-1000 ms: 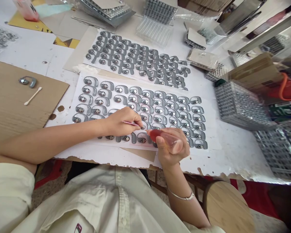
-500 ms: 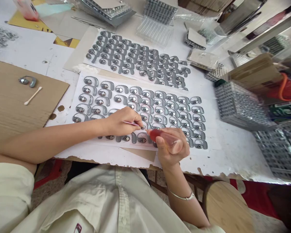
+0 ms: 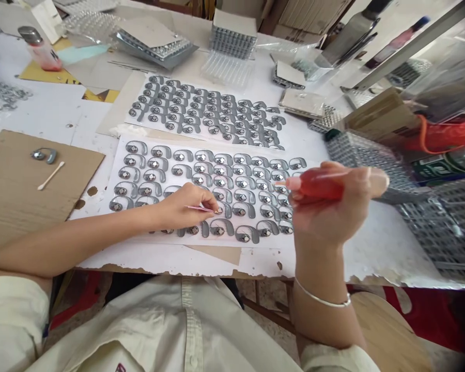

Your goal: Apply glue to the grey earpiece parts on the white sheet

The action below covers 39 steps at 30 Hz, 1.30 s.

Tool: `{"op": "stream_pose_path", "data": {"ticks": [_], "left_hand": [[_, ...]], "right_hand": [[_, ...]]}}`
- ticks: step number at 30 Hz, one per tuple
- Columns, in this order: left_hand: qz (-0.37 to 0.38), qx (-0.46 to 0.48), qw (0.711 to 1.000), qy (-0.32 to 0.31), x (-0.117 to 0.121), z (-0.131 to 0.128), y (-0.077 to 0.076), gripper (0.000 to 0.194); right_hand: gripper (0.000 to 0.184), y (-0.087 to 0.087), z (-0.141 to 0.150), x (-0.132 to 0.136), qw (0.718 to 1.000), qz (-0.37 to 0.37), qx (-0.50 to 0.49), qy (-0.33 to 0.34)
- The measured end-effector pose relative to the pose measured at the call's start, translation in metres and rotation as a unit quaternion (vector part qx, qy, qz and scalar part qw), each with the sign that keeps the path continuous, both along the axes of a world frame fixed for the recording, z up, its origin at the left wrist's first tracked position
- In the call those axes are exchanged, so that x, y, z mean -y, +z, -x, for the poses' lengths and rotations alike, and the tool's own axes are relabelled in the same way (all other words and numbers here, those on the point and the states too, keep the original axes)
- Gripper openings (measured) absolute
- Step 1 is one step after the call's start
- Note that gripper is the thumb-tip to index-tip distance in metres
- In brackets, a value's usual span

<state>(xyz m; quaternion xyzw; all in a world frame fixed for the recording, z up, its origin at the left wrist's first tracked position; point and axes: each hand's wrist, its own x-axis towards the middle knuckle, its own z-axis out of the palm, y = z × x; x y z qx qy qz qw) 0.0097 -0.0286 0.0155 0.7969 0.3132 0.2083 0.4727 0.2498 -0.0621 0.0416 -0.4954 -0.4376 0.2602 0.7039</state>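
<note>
My left hand rests low over the nearer white sheet, pinching a thin pink stick. Its fingertips are at one of the grey hook-shaped pieces, each with a shiny round end. Raised over the right side of that sheet, my right hand is wrapped round a squeeze bottle of red liquid. The bottle lies nearly level, its narrow nozzle pointing left and apart from the pieces below. Several rows of these pieces cover the sheet, some hidden behind my hands.
Behind lies a second sheet with similar grey pieces. A cotton swab and one loose piece lie on cardboard at left. Stacked trays stand at right. A small bottle is at the far left.
My right hand has lifted the squeeze bottle up and to the right, away from my left fingertips. My left hand stays low at the pieces with the stick. The view has shifted slightly.
</note>
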Motion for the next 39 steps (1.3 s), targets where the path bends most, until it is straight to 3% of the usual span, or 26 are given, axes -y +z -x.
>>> {"op": "stream_pose_path", "data": {"ticks": [3,5,7,9,12,16,20,30,39], "left_hand": [[0.071,-0.024,0.996,0.045,-0.004,-0.001,0.008,0.005],[0.060,-0.032,0.996,0.059,-0.009,-0.001,0.011,0.006],[-0.010,-0.015,0.999,0.044,-0.014,-0.001,0.011,0.006],[-0.110,0.001,0.994,-0.009,-0.019,-0.002,0.007,0.009],[-0.258,-0.022,0.961,-0.101,-0.024,-0.001,-0.001,0.013],[-0.393,-0.083,0.903,-0.152,-0.024,0.001,-0.012,0.015],[-0.475,-0.093,0.861,-0.154,-0.021,0.003,-0.020,0.019],[-0.521,-0.124,0.831,-0.149,-0.014,0.001,-0.023,0.022],[-0.583,-0.118,0.798,-0.099,-0.007,-0.003,-0.031,0.019]], "right_hand": [[0.029,0.016,-0.006,-0.017,0.998,-0.004,-0.022,0.053],[0.031,0.019,-0.004,-0.026,0.997,-0.013,-0.014,0.074],[0.032,0.016,0.001,-0.031,0.996,-0.021,-0.010,0.086],[0.029,0.008,0.006,-0.033,0.994,-0.006,-0.016,0.108],[0.027,-0.007,0.012,-0.032,0.992,0.027,-0.012,0.125],[0.030,-0.024,0.019,-0.028,0.998,0.007,0.064,0.028],[0.032,-0.035,0.024,-0.025,0.973,-0.046,0.220,-0.049],[0.014,-0.043,0.031,-0.021,0.943,-0.104,0.314,0.027],[0.014,-0.044,0.036,-0.024,0.929,-0.123,0.345,0.047]]}}
